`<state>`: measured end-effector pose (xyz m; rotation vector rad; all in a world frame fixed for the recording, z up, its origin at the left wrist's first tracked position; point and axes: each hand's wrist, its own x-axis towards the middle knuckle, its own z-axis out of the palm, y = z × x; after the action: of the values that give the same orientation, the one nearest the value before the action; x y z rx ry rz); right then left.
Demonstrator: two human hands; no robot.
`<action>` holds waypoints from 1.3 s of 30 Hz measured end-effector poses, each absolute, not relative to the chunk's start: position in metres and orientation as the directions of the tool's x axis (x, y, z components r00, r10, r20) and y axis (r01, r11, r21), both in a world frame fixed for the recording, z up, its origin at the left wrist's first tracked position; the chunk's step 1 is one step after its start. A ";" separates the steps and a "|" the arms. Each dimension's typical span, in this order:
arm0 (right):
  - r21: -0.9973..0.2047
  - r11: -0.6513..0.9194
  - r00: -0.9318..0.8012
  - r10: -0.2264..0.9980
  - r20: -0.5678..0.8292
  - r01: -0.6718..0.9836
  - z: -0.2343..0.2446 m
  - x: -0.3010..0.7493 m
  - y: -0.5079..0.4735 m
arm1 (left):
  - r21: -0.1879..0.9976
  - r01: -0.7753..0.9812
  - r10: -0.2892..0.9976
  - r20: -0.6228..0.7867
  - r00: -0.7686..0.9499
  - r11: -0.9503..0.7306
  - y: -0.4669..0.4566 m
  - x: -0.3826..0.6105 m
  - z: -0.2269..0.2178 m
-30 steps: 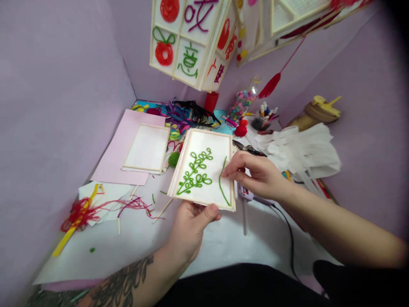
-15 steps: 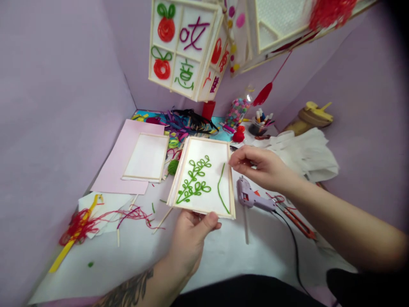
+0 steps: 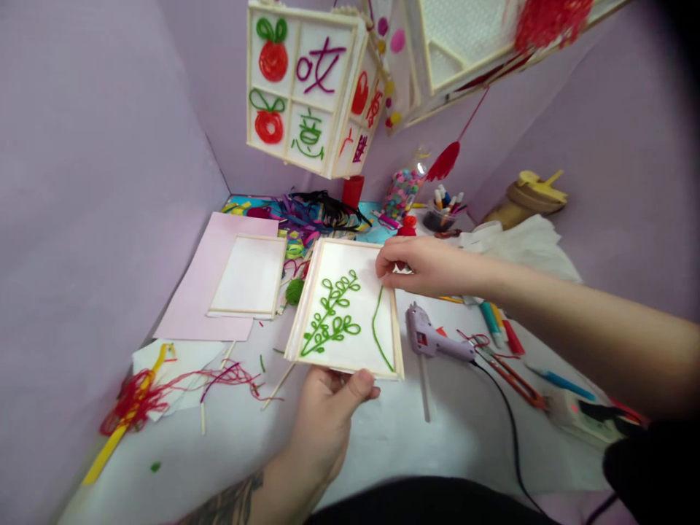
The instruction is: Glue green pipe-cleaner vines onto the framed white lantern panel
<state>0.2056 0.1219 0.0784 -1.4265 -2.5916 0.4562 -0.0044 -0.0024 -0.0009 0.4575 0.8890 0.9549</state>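
Observation:
My left hand (image 3: pixel 331 412) grips the bottom edge of a white panel (image 3: pixel 347 259) in a pale wooden frame, thumb on the front. Looped green yarn forms a leafy sprig (image 3: pixel 331 310) on the panel's left and middle. A single curved strand of green yarn (image 3: pixel 375 324) runs down the right side. My right hand (image 3: pixel 405 264) reaches over the upper right edge, its fingers pinched at the top end of that strand. The fingertips partly hide that end. Right of the panel, a lilac glue gun (image 3: pixel 434 339) lies on the table.
A second framed panel (image 3: pixel 249 277) lies on a pink sheet (image 3: pixel 189 281) to the left. Red yarn (image 3: pixel 128 408) tangles around a yellow strip. Decorated lanterns (image 3: pixel 298 87) hang overhead. Markers (image 3: pixel 492 324), scissors (image 3: pixel 517 383) and a power strip (image 3: pixel 582 419) lie at right; the glue gun's black cord trails forward.
My right hand has moved left, from beside the frame onto the top of the green strand. Markers and the power strip have come into sight under the arm. My left hand keeps its hold.

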 end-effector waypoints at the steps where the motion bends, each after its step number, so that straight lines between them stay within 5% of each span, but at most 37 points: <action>1: -0.313 0.515 -0.554 0.832 -0.044 0.798 0.080 0.204 0.123 | 0.685 -0.506 0.851 -0.446 0.276 0.524 -0.002 -0.004 -0.001; 8: -0.268 0.568 -0.617 0.773 -0.152 0.778 0.086 0.197 0.119 | 0.687 -0.504 0.851 -0.451 0.270 0.524 -0.003 -0.003 -0.001; 15: -0.474 0.478 -0.561 0.827 -0.043 0.740 0.090 0.193 0.093 | 0.684 -0.508 0.851 -0.452 0.267 0.523 -0.004 -0.005 -0.002; 24: -0.461 0.426 -0.443 0.893 0.077 0.779 0.077 0.192 0.066 | 0.679 -0.536 0.865 -0.412 0.286 0.501 -0.003 -0.005 -0.001; 33: -0.277 0.647 -0.622 0.761 0.183 0.711 0.081 0.215 0.096 | 0.683 -0.523 0.860 -0.425 0.284 0.510 -0.003 -0.005 -0.003; 39: -0.111 0.634 -0.599 0.765 0.239 0.765 0.077 0.218 0.112 | 0.678 -0.521 0.854 -0.441 0.276 0.519 -0.003 -0.005 -0.002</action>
<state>0.2182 0.1124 0.0769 -1.2409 -2.5931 -0.0048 -0.0048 -0.0027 -0.0017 0.4463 0.8766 0.9651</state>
